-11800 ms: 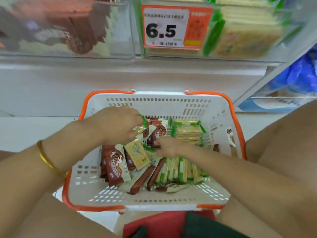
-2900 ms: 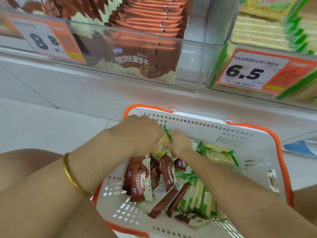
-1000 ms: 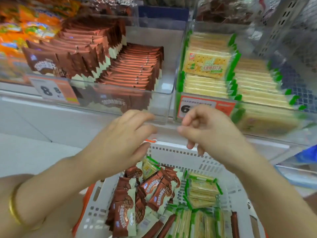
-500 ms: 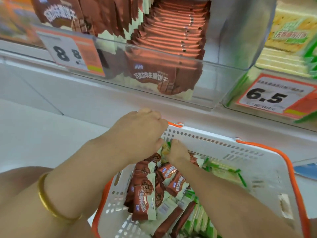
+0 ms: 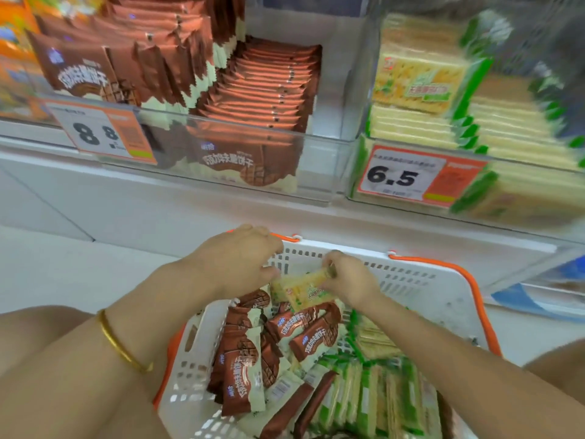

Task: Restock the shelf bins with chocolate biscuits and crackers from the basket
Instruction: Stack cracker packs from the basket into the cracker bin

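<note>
1. Two hands work above the far end of the basket [image 5: 443, 289]. The right hand [image 5: 348, 280] pinches one cracker packet [image 5: 300, 289] by its right end; its grip is narrow, closed on the packet.
2. The left hand [image 5: 237, 264] sits at the packet's left end with fingers curled. Whether its grip holds the packet cannot be told.
3. The packet is tilted, just above the loose stock in the basket.
4. Basket contents: chocolate biscuit packets [image 5: 304, 331] at left, cracker packets [image 5: 373, 394] on edge at right.
5. A gold bangle [image 5: 122, 343] circles the left wrist.
6. On the shelf above, the chocolate bin [image 5: 326, 160] carries the 8.8 tag [image 5: 101, 134]. The cracker bin [image 5: 506, 159], beside it on the right, carries the 6.5 tag [image 5: 402, 179]. Both bins hold stacked stock.
</note>
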{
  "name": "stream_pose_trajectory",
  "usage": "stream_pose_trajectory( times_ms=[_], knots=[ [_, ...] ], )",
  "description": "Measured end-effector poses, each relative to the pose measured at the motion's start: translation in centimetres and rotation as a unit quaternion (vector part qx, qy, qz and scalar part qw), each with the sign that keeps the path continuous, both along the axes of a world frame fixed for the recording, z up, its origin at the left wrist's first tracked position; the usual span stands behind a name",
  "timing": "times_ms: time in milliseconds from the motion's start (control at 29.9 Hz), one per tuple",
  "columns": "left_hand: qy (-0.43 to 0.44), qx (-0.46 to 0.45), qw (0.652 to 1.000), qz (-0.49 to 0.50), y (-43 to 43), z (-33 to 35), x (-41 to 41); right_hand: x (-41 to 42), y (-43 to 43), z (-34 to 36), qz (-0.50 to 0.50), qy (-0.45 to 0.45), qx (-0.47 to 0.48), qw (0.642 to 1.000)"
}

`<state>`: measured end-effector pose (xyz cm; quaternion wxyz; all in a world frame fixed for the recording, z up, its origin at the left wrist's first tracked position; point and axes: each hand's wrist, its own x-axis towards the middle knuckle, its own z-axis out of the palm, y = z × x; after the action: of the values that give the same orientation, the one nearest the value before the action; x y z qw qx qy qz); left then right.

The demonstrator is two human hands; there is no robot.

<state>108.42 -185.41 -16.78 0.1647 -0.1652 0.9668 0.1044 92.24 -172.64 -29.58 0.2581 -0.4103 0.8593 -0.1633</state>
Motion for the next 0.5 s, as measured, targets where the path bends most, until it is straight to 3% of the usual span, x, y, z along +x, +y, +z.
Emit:
stream_pose_trajectory(
  times_ms=[167,267,334,401,501],
  knots=[
    [0.028,0.107,0.994,-0.002,2.9,2.4,-1.5,-0.4,4.9,13.0,0.039,-0.128,-0.119,0.984],
    [0.157,0.144,0.977,-0.002,4.8,7.1,-3.6,-1.3,8.3,20.7,0.026,-0.127,-0.205,0.970],
    [0.311,0.090,0.946,-0.018,5.5,10.4,-5.0,-3.2,10.0,24.3,-0.026,-0.074,-0.277,0.958],
    [0.420,-0.025,0.906,-0.050,5.3,12.6,-6.3,-5.7,10.5,26.1,-0.099,0.000,-0.336,0.937],
    [0.404,-0.123,0.905,-0.041,4.1,12.7,-8.0,-8.9,9.1,26.8,-0.182,0.035,-0.392,0.901]
  ],
)
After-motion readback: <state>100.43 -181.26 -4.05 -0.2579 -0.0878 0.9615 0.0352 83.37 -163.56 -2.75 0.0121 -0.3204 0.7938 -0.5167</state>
